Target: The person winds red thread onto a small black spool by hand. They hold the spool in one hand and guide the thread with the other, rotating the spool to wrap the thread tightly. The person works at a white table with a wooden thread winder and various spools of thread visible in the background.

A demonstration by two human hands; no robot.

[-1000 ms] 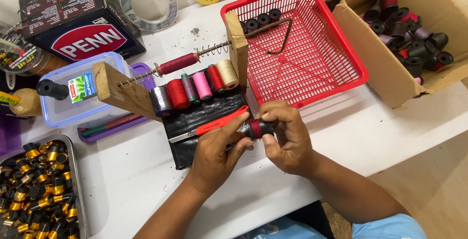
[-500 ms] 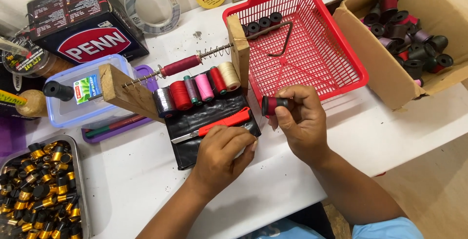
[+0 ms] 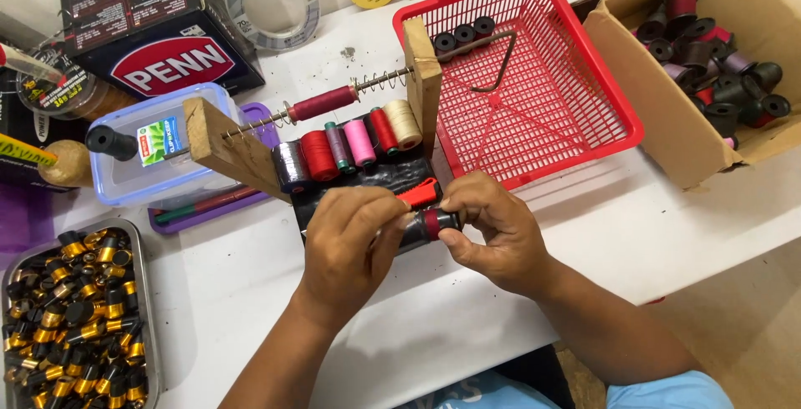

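I am viewing both hands meeting at the table's centre, and much is being hidden there. The left hand (image 3: 350,238) is covering the near end of the spool (image 3: 432,224), so I cannot tell how far the spool extends under its fingers. Only the spool's dark body with a red band is showing between the two hands. The orange tool (image 3: 417,194) is lying on the black pad (image 3: 367,182) just behind the spool; its handle is partly hidden by the left hand. The tray (image 3: 75,309) of gold and black parts is being cut off at the left and bottom edges. The box (image 3: 667,117) of dark spools is being cut off at the right.

The right hand (image 3: 496,238) is pinching the spool's far end between thumb and fingers. The left hand is closing over the spool's other end, fingers curled down upon it. The spool is sitting just in front of the thread rack (image 3: 334,138) and beside the red basket (image 3: 601,146).
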